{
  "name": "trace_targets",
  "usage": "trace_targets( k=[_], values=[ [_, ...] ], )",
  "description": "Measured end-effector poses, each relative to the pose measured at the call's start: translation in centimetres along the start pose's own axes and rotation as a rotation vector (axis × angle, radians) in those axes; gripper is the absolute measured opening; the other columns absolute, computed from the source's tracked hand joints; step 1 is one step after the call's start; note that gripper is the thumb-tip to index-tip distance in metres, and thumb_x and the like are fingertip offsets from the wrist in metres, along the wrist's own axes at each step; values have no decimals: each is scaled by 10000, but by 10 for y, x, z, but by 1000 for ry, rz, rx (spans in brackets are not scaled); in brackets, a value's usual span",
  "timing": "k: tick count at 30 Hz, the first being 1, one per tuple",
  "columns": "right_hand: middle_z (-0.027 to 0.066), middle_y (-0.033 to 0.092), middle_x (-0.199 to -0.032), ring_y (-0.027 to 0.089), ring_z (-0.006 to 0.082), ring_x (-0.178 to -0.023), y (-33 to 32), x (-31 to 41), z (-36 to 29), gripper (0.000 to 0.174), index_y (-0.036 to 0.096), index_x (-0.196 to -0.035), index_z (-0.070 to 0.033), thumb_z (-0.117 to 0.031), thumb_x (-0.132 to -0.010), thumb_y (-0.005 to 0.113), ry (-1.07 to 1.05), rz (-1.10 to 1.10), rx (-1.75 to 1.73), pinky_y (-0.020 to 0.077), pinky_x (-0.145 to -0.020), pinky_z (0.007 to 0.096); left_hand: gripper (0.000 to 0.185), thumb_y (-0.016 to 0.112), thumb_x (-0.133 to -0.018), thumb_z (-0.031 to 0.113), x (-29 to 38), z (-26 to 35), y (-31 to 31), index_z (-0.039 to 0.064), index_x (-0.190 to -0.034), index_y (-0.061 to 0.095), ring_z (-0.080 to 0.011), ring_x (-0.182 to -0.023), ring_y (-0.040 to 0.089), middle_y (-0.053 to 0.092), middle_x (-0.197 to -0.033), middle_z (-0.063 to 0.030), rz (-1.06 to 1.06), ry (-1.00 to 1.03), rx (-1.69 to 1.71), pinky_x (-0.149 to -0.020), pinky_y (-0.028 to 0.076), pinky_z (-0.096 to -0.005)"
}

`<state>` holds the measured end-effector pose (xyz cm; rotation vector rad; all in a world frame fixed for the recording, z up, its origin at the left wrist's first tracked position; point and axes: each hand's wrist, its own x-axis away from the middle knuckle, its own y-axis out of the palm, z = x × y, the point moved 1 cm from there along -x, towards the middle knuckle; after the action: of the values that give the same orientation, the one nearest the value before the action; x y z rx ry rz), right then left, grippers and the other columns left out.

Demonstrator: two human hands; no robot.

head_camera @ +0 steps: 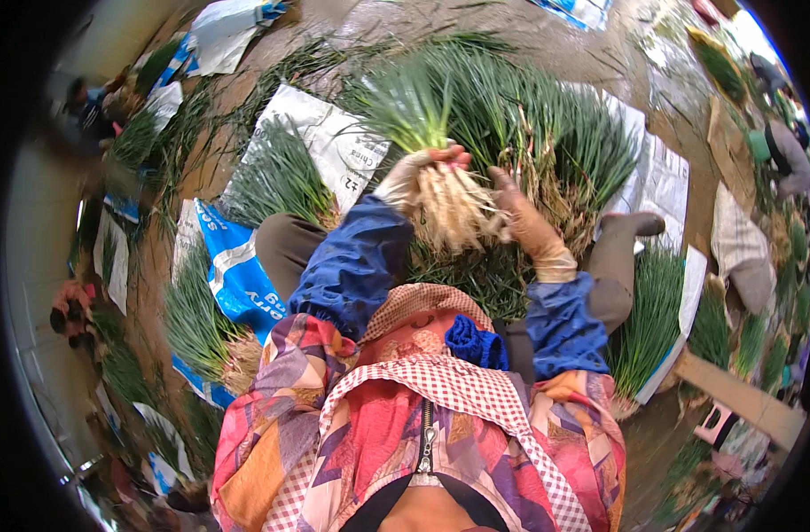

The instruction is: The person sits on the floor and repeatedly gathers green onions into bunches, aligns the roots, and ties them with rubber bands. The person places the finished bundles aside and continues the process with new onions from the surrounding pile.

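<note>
My left hand (426, 174), in a pale glove with bare fingertips, grips a bunch of green onions (452, 199) around the stalks. The white stalks and roots hang towards me and the green leaves point away. Close to the right side of the roots is my right hand (521, 209), in a mud-stained glove. Blur hides whether its fingers hold any roots. Beyond both hands lies a large heap of green onions (551, 126), with roots facing me. Cut green leaves (484, 282) lie on the ground between my legs.
Sorted onion bundles lie on my left (202, 312), at front left (278, 176) and on my right (651, 312). Printed woven sacks (341, 143) cover parts of the wet floor. My boot (621, 249) rests by the heap. Other people (787, 156) work at both sides. A wooden plank (740, 399) lies at right.
</note>
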<state>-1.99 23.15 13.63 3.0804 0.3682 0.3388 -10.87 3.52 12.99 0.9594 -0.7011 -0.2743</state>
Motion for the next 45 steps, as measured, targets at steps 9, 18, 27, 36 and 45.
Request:
trace_targets(
  k=[9,18,27,36,45],
  values=[
    [-87,274,-552,242,22,-398,62,-44,-31,236,503,-896,-77,-301,-966,474,204,-145,-642,169,-350,190,103,559,-865,56,-22,89,42,-10,-942,576,-198,-770,651,656,-833,-118,-120,76,-205,-751,539,-330],
    [-71,316,-556,279,39,-421,-2,-3,121,347,524,-897,-87,-423,-945,451,491,101,49,212,-370,209,245,520,-904,119,103,337,-89,-51,-1060,602,-165,-774,632,666,-931,-105,-87,250,-639,-708,516,-242],
    [-13,496,-649,473,82,-514,19,46,210,241,558,-1000,-61,-271,-957,448,835,76,391,398,-459,225,224,542,-899,144,158,141,-412,-22,-1028,618,-163,-741,635,658,-919,-116,427,191,-209,-634,537,-250],
    [26,558,-690,514,102,-551,26,32,194,261,568,-1031,-30,-249,-959,447,731,3,554,449,-518,251,116,613,-834,63,153,24,-522,-7,-924,592,-297,-700,641,647,-824,-144,750,368,447,-637,560,-450],
    [4,563,-748,510,86,-585,29,38,206,259,551,-1064,-18,-232,-961,445,883,-18,547,441,-522,231,608,751,-728,251,149,70,-426,-24,-1204,493,-340,-1159,466,486,-1258,-226,1852,431,-1202,-1007,362,-403]
  ],
)
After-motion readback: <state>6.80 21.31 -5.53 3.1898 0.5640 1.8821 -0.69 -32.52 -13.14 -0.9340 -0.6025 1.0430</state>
